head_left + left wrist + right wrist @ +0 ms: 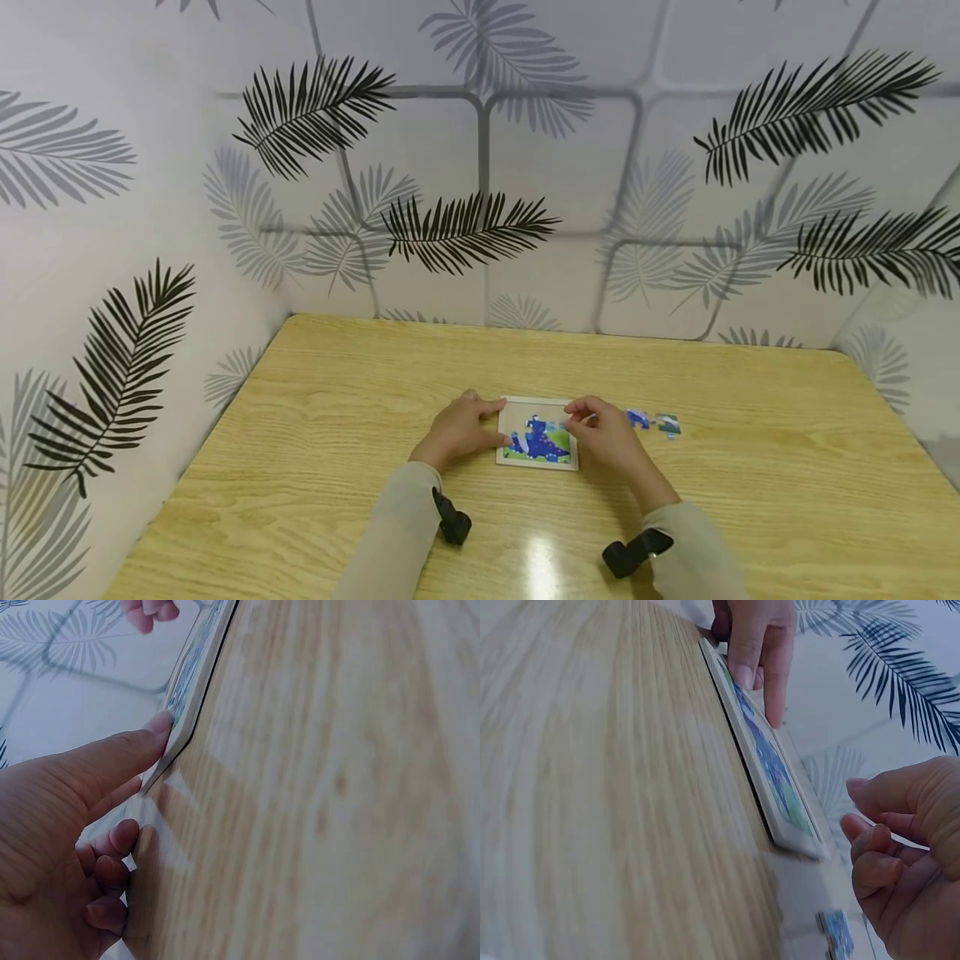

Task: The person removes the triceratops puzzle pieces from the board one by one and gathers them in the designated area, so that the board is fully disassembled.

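A small wooden jigsaw puzzle tray (537,465) lies flat on the table, its lower part filled with pieces of a blue dinosaur on green. Bare wood shows along the top of its inside. My left hand (459,429) rests at the tray's left side, thumb and index finger spread and fairly straight, touching the frame. In the right wrist view that thumb (744,673) presses on the near left part of the tray. My right hand (606,433) hovers by the tray's right edge, fingers bent loosely; no piece shows between thumb and fingertips.
Two loose blue jigsaw pieces, one nearer (637,418) and one with green (668,425), lie on the table right of my right hand. The wooden table (337,400) meets a leaf-patterned wall covering (540,275) at its back edge.
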`<action>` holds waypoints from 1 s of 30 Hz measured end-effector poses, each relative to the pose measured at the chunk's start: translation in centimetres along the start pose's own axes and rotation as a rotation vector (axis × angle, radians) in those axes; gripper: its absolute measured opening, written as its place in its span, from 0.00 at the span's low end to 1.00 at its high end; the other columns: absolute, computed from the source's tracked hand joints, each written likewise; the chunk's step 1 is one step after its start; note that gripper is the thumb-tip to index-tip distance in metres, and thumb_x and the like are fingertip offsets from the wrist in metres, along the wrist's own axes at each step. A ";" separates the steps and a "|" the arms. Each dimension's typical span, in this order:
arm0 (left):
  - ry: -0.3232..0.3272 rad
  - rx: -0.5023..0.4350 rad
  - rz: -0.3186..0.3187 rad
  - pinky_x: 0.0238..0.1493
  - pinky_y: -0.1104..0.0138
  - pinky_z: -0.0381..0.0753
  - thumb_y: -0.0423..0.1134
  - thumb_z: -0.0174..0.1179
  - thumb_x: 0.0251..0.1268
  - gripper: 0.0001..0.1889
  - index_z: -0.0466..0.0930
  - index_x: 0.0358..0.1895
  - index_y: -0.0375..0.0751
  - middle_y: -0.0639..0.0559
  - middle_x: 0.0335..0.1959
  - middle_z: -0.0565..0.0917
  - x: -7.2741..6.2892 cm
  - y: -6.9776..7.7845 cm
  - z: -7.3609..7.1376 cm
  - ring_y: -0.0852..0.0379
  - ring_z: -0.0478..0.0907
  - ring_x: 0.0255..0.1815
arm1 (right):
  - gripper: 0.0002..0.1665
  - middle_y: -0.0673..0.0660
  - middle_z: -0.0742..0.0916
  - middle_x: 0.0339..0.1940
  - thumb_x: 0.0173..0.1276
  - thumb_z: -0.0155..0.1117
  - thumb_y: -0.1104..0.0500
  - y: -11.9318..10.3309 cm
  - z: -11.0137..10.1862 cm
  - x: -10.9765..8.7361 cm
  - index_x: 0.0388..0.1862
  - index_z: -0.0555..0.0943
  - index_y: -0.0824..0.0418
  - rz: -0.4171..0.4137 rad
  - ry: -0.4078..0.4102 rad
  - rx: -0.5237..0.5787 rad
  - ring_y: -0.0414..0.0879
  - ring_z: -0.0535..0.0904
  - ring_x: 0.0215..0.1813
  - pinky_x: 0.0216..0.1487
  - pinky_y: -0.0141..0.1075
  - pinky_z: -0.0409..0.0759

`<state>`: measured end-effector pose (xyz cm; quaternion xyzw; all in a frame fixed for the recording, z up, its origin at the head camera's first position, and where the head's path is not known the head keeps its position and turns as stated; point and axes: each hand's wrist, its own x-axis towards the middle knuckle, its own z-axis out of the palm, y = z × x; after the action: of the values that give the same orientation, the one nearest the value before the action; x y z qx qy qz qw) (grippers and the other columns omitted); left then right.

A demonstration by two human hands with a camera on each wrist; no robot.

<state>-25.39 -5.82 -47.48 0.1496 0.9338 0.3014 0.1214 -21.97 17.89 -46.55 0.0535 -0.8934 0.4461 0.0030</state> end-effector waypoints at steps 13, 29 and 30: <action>-0.005 0.009 0.018 0.33 0.66 0.61 0.54 0.70 0.50 0.36 0.71 0.66 0.55 0.54 0.35 0.68 0.1 0.1 -0.1 0.56 0.63 0.31 | 0.15 0.55 0.79 0.36 0.62 0.67 0.63 -1.7 3.0 1.2 0.47 0.79 0.65 0.026 -0.115 -0.088 0.46 0.72 0.35 0.38 0.38 0.72; -0.002 0.015 0.014 0.32 0.66 0.60 0.54 0.69 0.51 0.36 0.70 0.66 0.56 0.54 0.35 0.68 0.1 -0.2 0.0 0.56 0.63 0.31 | 0.16 0.55 0.77 0.36 0.59 0.69 0.64 -1.3 3.5 1.7 0.47 0.79 0.64 0.053 -0.148 -0.124 0.47 0.70 0.36 0.40 0.41 0.71; -0.001 0.014 0.013 0.33 0.66 0.61 0.54 0.70 0.51 0.36 0.70 0.66 0.56 0.54 0.35 0.68 0.1 -0.2 0.0 0.56 0.63 0.31 | 0.16 0.55 0.77 0.36 0.59 0.69 0.64 -1.2 3.5 1.7 0.47 0.79 0.64 0.053 -0.150 -0.124 0.47 0.70 0.37 0.41 0.41 0.71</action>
<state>-25.51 -5.93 -47.57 0.1565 0.9350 0.2954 0.1188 -23.39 14.22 -47.56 0.0629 -0.9181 0.3846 -0.0721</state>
